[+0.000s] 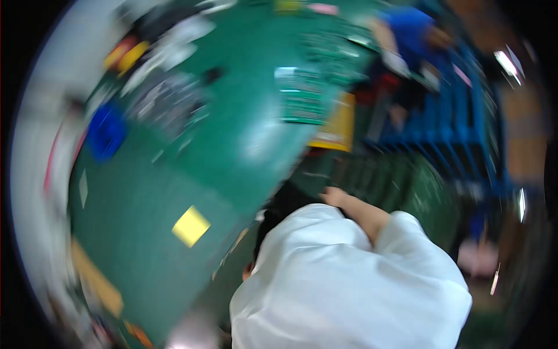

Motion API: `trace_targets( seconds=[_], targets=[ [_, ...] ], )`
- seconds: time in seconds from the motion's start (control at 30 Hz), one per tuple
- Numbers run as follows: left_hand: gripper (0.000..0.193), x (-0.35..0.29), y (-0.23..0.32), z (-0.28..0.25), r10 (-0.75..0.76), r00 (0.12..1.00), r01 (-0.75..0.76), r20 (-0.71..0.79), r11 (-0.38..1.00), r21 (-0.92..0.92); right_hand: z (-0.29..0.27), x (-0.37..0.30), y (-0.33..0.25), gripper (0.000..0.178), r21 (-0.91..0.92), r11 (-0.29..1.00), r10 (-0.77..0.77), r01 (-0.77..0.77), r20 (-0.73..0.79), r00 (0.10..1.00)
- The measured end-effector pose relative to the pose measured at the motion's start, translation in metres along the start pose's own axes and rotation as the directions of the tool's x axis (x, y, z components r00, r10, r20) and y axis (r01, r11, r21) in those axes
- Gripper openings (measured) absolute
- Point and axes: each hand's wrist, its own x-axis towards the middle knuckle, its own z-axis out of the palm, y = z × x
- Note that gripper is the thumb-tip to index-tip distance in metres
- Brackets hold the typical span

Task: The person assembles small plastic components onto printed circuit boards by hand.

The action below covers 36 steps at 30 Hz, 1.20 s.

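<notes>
While the right hand (332,196) hangs near the edge of the green table (232,157), a yellow panel (346,123) seems at risk.
If the forearm (367,214) swings, I judge it could knock this panel, which lies at the table's farther right edge, beside green boards (301,98). From its white sleeve (414,232), the arm slants toward the table; blur prevents me from telling its grip. The left hand is not visible.

green: tabletop (145,192) | plain yellow: paper square (191,226) near tabletop's right edge | blue: bin (106,131), blurred, by tabletop's left edge | green with pale lines: boards (302,104) at tabletop's right edge | yellow: panel (340,128) beside boards | plain white: shirt (349,279) | blue: co-worker's top (410,26)
</notes>
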Motion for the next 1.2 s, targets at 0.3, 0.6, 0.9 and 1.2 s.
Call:
trace_targets(
  seconds=[0.3, 0.6, 0.9, 1.2],
  targets=[
    [0.037, 0.134, 0.065, -0.099, -0.63, 0.75, 0.344, 0.201, 0.632, 0.695, 0.157, -0.113, 0.041, 0.029, 0.733, 0.672, 0.467, -0.11, -0.304, 0.83],
    [0.021, 0.242, 0.204, 0.019, -0.745, 0.655, 0.532, 0.126, 0.574, 0.623, 0.22, -0.161, 0.048, 0.026, 0.9, 0.421, 0.722, -0.116, -0.255, 0.642],
    [0.016, 0.287, 0.149, 0.067, -0.668, 0.629, 0.214, 0.398, 0.641, 0.737, 0.354, -0.256, -0.004, 0.021, 0.987, 0.15, 0.887, -0.062, -0.107, 0.449],
    [0.012, 0.24, 0.177, 0.107, -0.583, 0.473, 0.089, 0.66, 0.777, 0.623, 0.3, -0.463, -0.025, 0.031, 0.864, 0.381, 0.783, 0.33, -0.112, -0.611]
  ],
)
